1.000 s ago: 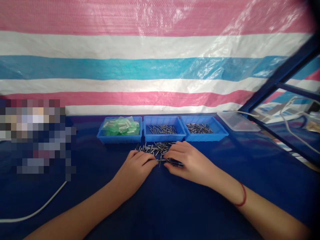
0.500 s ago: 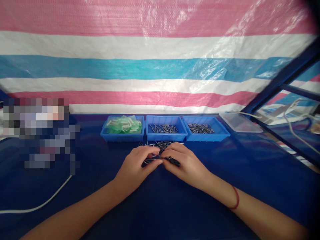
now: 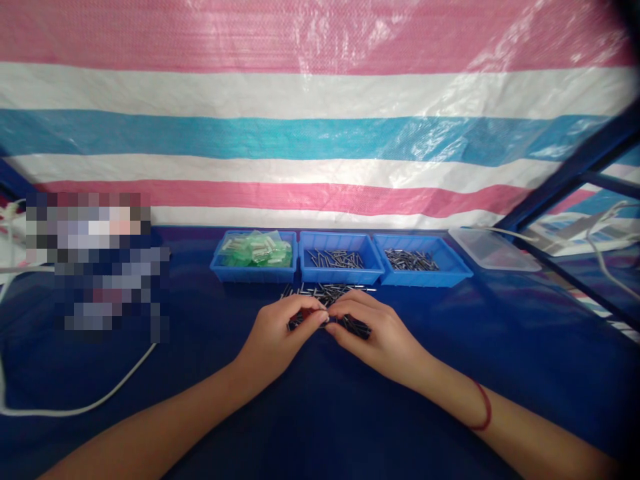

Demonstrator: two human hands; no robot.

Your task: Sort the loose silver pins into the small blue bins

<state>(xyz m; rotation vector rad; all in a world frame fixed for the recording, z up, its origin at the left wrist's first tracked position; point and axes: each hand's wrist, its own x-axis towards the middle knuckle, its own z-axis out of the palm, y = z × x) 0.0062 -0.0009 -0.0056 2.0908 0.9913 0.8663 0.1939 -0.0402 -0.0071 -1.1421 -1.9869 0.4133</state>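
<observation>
My left hand [image 3: 277, 333] and right hand [image 3: 377, 331], apart a second ago, now almost touch, suggesting two-handed work: left pinching what seems a pin [image 3: 327, 321], right's grip unclear, by loose metal pins [image 3: 336, 291] toward the table's far edge [image 3: 187, 239].

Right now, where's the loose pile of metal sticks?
In the head view, the pile lies near the centre on the table, mostly between the middle blue bin and the left hand and right hand.

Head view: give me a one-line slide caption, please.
Left hand and right hand work close together at a pile of metal pins, before three blue trays on a blue table.
</observation>
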